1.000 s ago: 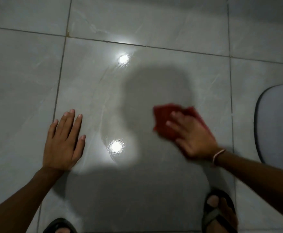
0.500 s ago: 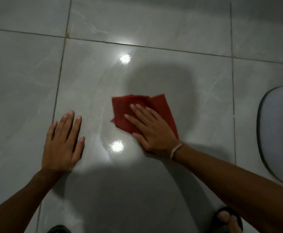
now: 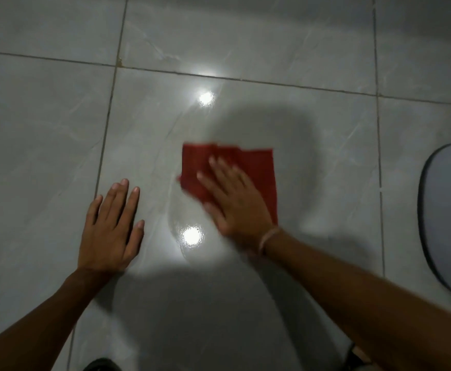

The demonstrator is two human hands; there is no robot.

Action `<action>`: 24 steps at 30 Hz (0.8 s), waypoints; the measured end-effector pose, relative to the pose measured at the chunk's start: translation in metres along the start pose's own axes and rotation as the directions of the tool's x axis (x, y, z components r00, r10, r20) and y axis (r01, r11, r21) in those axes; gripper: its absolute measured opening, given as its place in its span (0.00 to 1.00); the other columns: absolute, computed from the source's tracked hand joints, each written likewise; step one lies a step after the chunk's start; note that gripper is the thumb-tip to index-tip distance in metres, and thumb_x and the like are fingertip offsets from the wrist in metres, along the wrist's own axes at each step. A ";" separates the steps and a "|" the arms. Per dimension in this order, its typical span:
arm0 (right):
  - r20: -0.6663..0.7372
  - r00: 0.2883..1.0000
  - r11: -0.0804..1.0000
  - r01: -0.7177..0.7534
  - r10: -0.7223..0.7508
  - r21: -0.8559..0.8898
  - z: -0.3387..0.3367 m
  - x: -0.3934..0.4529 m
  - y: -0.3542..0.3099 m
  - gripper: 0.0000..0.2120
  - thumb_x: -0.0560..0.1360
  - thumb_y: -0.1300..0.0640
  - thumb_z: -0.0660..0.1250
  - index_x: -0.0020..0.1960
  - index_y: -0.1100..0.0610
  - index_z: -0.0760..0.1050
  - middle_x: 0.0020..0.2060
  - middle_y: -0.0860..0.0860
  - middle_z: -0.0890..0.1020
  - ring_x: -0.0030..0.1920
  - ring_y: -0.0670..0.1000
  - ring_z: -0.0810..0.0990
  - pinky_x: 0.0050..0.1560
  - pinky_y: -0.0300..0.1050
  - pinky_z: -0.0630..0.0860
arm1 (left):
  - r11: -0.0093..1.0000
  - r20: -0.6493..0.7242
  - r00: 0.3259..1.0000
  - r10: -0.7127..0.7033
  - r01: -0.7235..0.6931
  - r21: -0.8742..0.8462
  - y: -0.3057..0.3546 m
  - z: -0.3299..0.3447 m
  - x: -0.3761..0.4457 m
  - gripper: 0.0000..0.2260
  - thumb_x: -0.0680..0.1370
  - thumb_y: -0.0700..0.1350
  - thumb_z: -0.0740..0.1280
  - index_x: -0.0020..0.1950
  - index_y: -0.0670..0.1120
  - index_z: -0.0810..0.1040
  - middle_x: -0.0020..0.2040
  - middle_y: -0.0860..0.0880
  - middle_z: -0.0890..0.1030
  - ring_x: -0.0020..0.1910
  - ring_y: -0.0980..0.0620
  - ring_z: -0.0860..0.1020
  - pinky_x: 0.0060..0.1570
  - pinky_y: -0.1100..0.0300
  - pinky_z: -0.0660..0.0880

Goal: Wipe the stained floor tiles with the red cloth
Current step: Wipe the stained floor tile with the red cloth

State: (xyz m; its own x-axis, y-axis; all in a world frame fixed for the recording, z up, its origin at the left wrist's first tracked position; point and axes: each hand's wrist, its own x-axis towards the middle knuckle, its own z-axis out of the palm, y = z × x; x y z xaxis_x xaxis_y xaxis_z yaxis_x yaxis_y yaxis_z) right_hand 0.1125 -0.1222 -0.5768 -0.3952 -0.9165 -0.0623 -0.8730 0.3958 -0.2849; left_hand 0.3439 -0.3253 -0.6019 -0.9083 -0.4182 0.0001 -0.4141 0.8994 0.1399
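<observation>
The red cloth (image 3: 256,167) lies spread flat on the glossy grey floor tile (image 3: 149,135) in the middle of the view. My right hand (image 3: 235,199) presses flat on the cloth's near left part, fingers stretched out and blurred by motion. My left hand (image 3: 112,228) rests palm down on the same tile to the left, fingers apart, holding nothing. A wet shiny patch (image 3: 181,215) with a bright light reflection sits between the two hands.
A grey oval mat (image 3: 449,220) with a dark rim lies on the floor at the right edge. Dark sandals show at the bottom edge (image 3: 101,365). Grout lines run left of my left hand and across the far side.
My right hand slid the cloth from the right to the left over the tile, then a little back to the right. The left hand stayed planted.
</observation>
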 end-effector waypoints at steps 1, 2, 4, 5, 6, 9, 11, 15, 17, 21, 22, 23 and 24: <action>0.045 0.997 0.998 0.061 -0.061 0.001 0.005 -0.043 -0.001 0.30 0.86 0.43 0.56 0.86 0.50 0.58 0.87 0.56 0.54 0.87 0.56 0.52 0.87 0.55 0.53 | 1.000 -0.012 1.000 0.004 -0.004 -0.002 0.000 0.001 0.000 0.31 0.83 0.53 0.54 0.83 0.40 0.61 0.84 0.38 0.61 0.83 0.39 0.61 0.80 0.38 0.60; 0.092 0.991 0.995 0.098 -0.097 0.004 0.005 -0.084 0.006 0.31 0.86 0.42 0.54 0.86 0.49 0.55 0.87 0.55 0.52 0.88 0.55 0.50 0.87 0.54 0.52 | 1.000 -0.022 1.000 0.013 -0.013 0.003 -0.001 0.002 -0.001 0.30 0.83 0.53 0.54 0.84 0.41 0.60 0.84 0.39 0.61 0.83 0.40 0.61 0.80 0.39 0.59; 0.133 0.981 0.989 0.148 -0.143 -0.028 -0.006 -0.141 0.049 0.31 0.86 0.40 0.51 0.87 0.47 0.51 0.88 0.53 0.49 0.88 0.53 0.49 0.86 0.51 0.51 | 1.000 -0.033 0.999 0.018 -0.018 -0.001 -0.003 0.005 -0.001 0.30 0.83 0.53 0.54 0.84 0.41 0.59 0.85 0.40 0.60 0.83 0.40 0.61 0.81 0.40 0.58; 0.148 0.980 0.988 0.144 -0.133 -0.065 -0.016 -0.155 0.077 0.31 0.87 0.40 0.50 0.87 0.47 0.49 0.87 0.54 0.49 0.88 0.53 0.49 0.85 0.51 0.51 | 1.000 -0.034 0.999 0.012 -0.013 -0.009 -0.004 0.005 -0.001 0.30 0.83 0.53 0.54 0.84 0.42 0.59 0.85 0.40 0.60 0.84 0.41 0.60 0.81 0.40 0.57; 0.160 0.982 0.986 0.124 -0.105 -0.112 -0.027 -0.159 0.104 0.31 0.87 0.40 0.48 0.87 0.46 0.47 0.87 0.56 0.51 0.87 0.55 0.52 0.84 0.53 0.53 | 1.000 -0.034 0.999 0.005 -0.006 -0.011 -0.005 0.005 -0.001 0.30 0.83 0.53 0.54 0.84 0.42 0.59 0.85 0.40 0.60 0.84 0.41 0.60 0.81 0.40 0.58; 0.124 0.989 0.987 -0.057 0.076 -0.153 -0.057 -0.120 0.172 0.30 0.87 0.41 0.47 0.86 0.49 0.49 0.85 0.63 0.58 0.85 0.63 0.58 0.82 0.66 0.60 | 1.000 -0.035 0.999 -0.003 0.002 -0.004 -0.001 0.004 -0.001 0.30 0.83 0.53 0.54 0.84 0.42 0.60 0.84 0.39 0.61 0.83 0.41 0.61 0.81 0.41 0.58; 0.039 0.961 0.957 -0.270 0.275 -0.103 -0.064 -0.063 0.182 0.31 0.86 0.43 0.49 0.87 0.52 0.53 0.86 0.62 0.55 0.86 0.63 0.54 0.84 0.68 0.56 | 1.000 -0.030 1.000 -0.004 0.004 -0.002 -0.002 0.003 0.000 0.30 0.83 0.53 0.54 0.84 0.42 0.60 0.84 0.39 0.61 0.84 0.41 0.61 0.81 0.41 0.57; -0.105 0.882 0.885 -0.464 0.459 -0.036 -0.040 0.057 0.107 0.30 0.87 0.45 0.53 0.87 0.53 0.53 0.87 0.60 0.52 0.87 0.60 0.50 0.87 0.57 0.50 | 1.000 -0.007 1.000 0.000 0.000 0.002 -0.003 0.005 -0.001 0.30 0.84 0.54 0.53 0.84 0.43 0.58 0.85 0.40 0.59 0.84 0.42 0.59 0.81 0.41 0.56; -0.125 0.945 0.950 -0.310 0.304 -0.036 -0.017 0.073 0.048 0.30 0.86 0.45 0.53 0.86 0.54 0.57 0.86 0.61 0.56 0.87 0.59 0.54 0.86 0.57 0.53 | 1.000 -0.003 1.000 0.003 -0.003 -0.007 -0.003 0.005 0.000 0.30 0.84 0.54 0.53 0.85 0.43 0.57 0.86 0.41 0.58 0.85 0.42 0.57 0.82 0.41 0.55; 0.036 0.978 0.979 0.205 -0.205 0.007 0.021 -0.026 -0.026 0.30 0.86 0.45 0.55 0.85 0.54 0.61 0.85 0.61 0.60 0.86 0.59 0.57 0.86 0.58 0.55 | 1.000 -0.009 1.000 -0.003 0.003 -0.024 -0.002 0.004 -0.001 0.30 0.84 0.54 0.53 0.85 0.42 0.58 0.85 0.40 0.58 0.85 0.41 0.57 0.82 0.41 0.55; 0.101 0.955 0.960 0.277 -0.279 0.035 0.021 -0.063 -0.024 0.30 0.86 0.44 0.55 0.85 0.53 0.59 0.86 0.59 0.58 0.87 0.58 0.55 0.86 0.57 0.54 | 1.000 -0.014 1.000 -0.003 0.003 -0.024 -0.002 0.003 -0.001 0.30 0.84 0.54 0.53 0.85 0.42 0.58 0.85 0.40 0.58 0.85 0.41 0.57 0.81 0.41 0.55; 0.150 0.937 0.948 0.313 -0.317 0.050 0.018 -0.096 -0.010 0.30 0.87 0.43 0.54 0.86 0.52 0.58 0.86 0.58 0.58 0.87 0.57 0.54 0.86 0.55 0.53 | 1.000 -0.015 1.000 0.000 -0.001 -0.022 -0.003 0.003 -0.001 0.31 0.84 0.54 0.53 0.85 0.42 0.58 0.85 0.40 0.59 0.85 0.41 0.58 0.81 0.41 0.55; 0.175 0.932 0.948 0.315 -0.319 0.046 0.010 -0.124 0.014 0.29 0.87 0.43 0.53 0.86 0.52 0.59 0.86 0.58 0.58 0.87 0.56 0.55 0.86 0.55 0.55 | 1.000 -0.016 1.000 0.004 -0.004 -0.024 -0.003 0.003 -0.001 0.30 0.84 0.54 0.53 0.84 0.42 0.58 0.85 0.39 0.59 0.84 0.40 0.58 0.81 0.41 0.56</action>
State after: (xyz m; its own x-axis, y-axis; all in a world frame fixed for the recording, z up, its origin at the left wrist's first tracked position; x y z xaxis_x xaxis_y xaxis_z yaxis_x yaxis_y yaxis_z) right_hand 0.1520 -0.0037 -0.5826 -0.0402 -0.9901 -0.1344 -0.9389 0.0835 -0.3340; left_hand 0.3457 -0.3270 -0.6057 -0.9089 -0.4168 0.0161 -0.4088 0.8978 0.1638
